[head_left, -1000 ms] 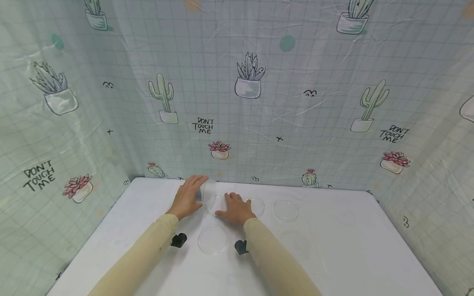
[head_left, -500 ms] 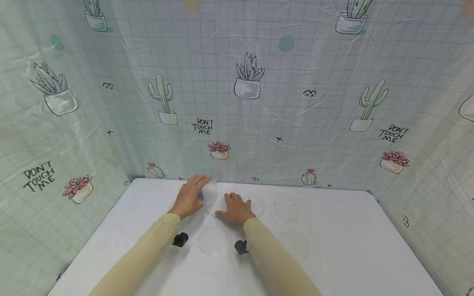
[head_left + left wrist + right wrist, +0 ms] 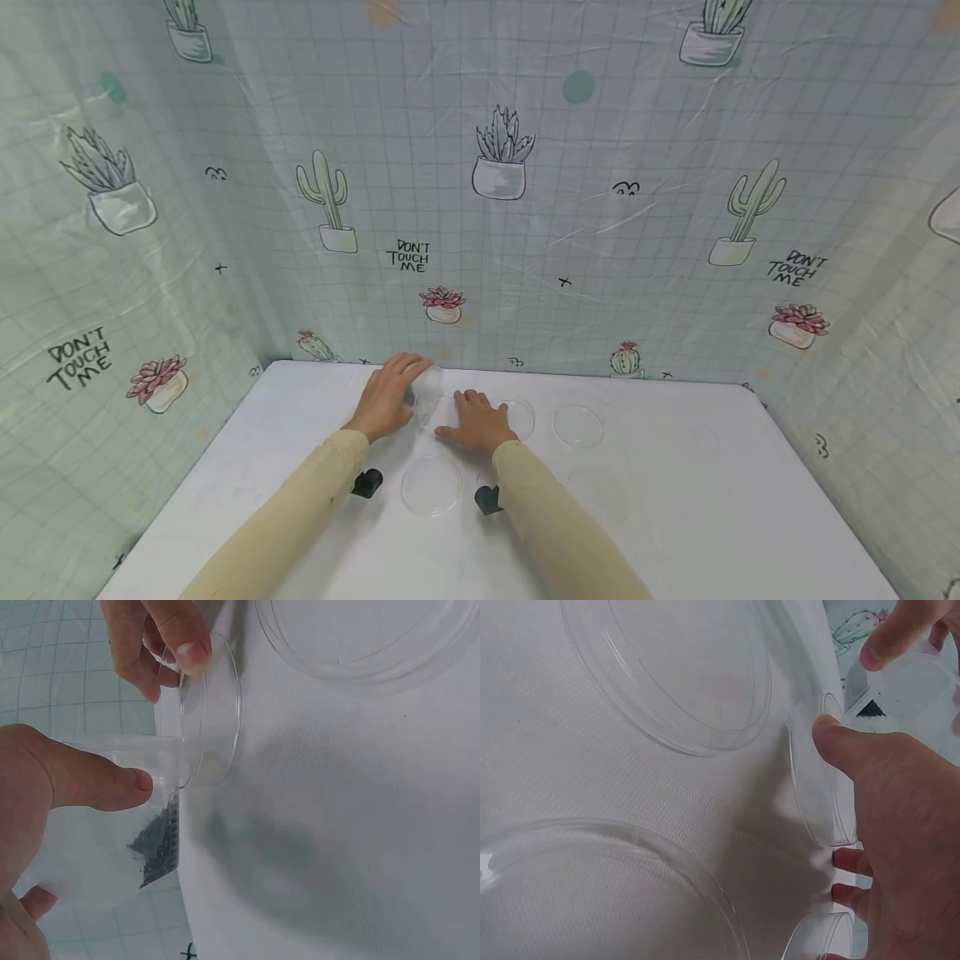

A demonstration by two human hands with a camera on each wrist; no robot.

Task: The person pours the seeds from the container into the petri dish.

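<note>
My left hand point(image 3: 382, 400) grips a clear plastic cup point(image 3: 94, 844), tilted on its side with its mouth toward the right. Dark grains point(image 3: 160, 844) lie heaped in a wedge inside it, against the lower wall. Beside the cup's mouth, a clear petri dish point(image 3: 225, 712) rests at the back of the white table. On the dish's right side is my right hand point(image 3: 480, 422), its thumb point(image 3: 832, 735) at the rim and its fingers spread behind. The hand partly hides the rim, so the index finger's contact is hard to see.
More clear round dishes, such as a near dish point(image 3: 431, 486) and a right-hand dish point(image 3: 578, 426), lie spread on the table point(image 3: 720, 500). Black wrist mounts point(image 3: 367, 483) show at both sleeves. A cactus-printed curtain point(image 3: 525, 275) hangs around the back and sides.
My left hand has shifted slightly right with the cup, bringing it a little further toward the dish. The right hand stays in place.
</note>
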